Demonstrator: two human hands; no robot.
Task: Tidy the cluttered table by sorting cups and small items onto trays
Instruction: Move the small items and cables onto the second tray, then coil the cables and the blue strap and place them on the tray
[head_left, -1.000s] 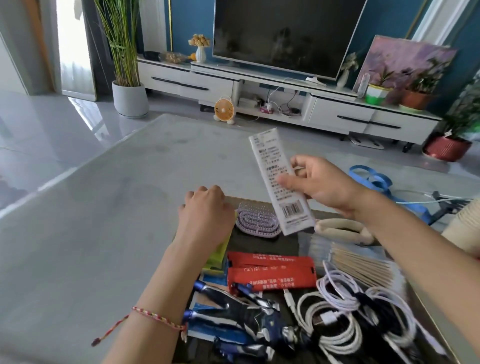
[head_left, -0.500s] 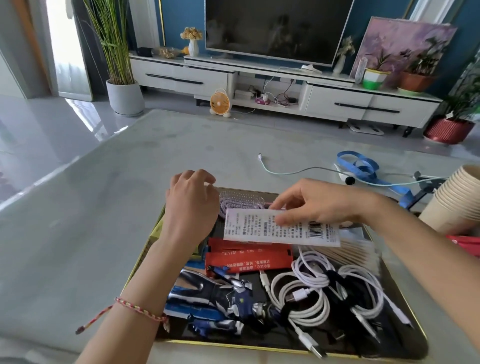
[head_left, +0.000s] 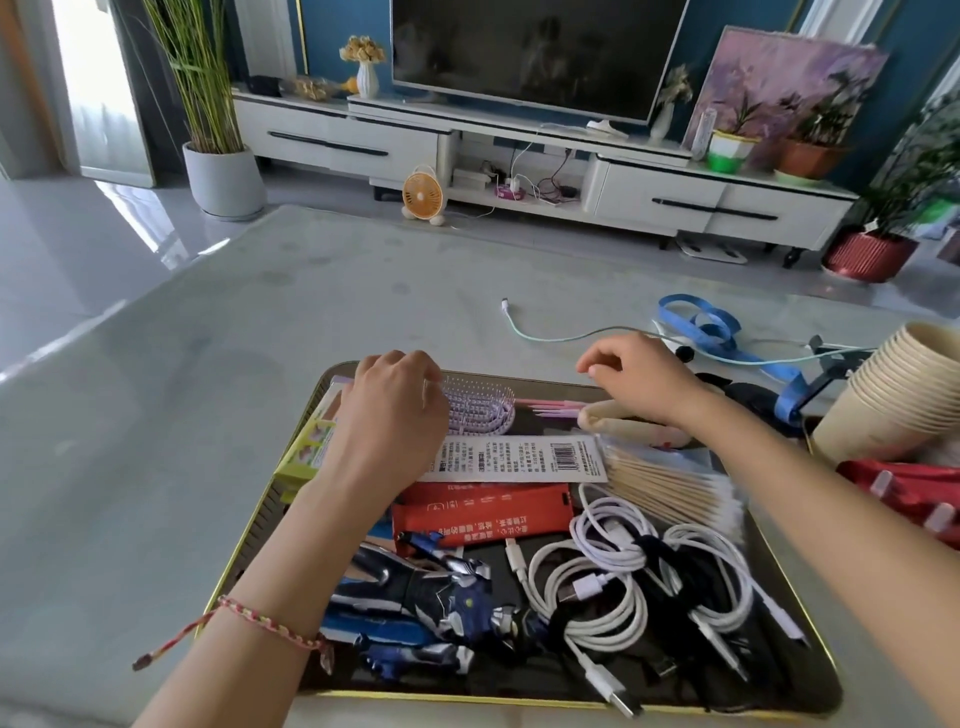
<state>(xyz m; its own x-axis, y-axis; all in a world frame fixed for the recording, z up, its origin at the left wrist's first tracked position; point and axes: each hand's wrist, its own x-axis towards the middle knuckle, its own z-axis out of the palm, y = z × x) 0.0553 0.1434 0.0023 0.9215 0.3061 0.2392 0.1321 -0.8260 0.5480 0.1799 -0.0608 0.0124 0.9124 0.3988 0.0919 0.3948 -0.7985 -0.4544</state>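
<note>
Left grip (head_left: 395, 410) sits knuckles-up over the far-left corner of the tray (head_left: 260, 525), fingers curled down and hidden; cannot tell if it holds anything. It lies just beside the purple hairbrush (head_left: 480, 413) and partly covers a yellow-green box (head_left: 306, 452) at the tray's left wall. A braided bracelet (head_left: 260, 621) is on that wrist. Right grip (head_left: 639, 384) hovers above the tray's far edge, fingers loosely curled, nothing pinched.

Tray is dark with a gold rim, lies on the grey tabletop (head_left: 208, 364) and is packed with small items. White barcode card (head_left: 519, 457) lies flat, crosswise, between both grips, just near of the hairbrush, its left end under the left wrist. Red packets (head_left: 483, 514) lie right below the card. Blue toy figure (head_left: 431, 597) lies near-left, partly under the left forearm. Coiled white cables (head_left: 597, 587) fill the near-right, mixed with black ones. Cotton swab pack (head_left: 670, 483) lies at the right, under the right forearm. Pink sticks (head_left: 550, 408) and a cream handle (head_left: 618, 421) lie at the far side, below the right grip.

Off the tray: stack of paper cups (head_left: 893, 395) on its side at the right edge, red bag (head_left: 909, 493) just near of it, blue strap (head_left: 711, 332) and mint cable (head_left: 545, 338) on the tabletop beyond the tray.
</note>
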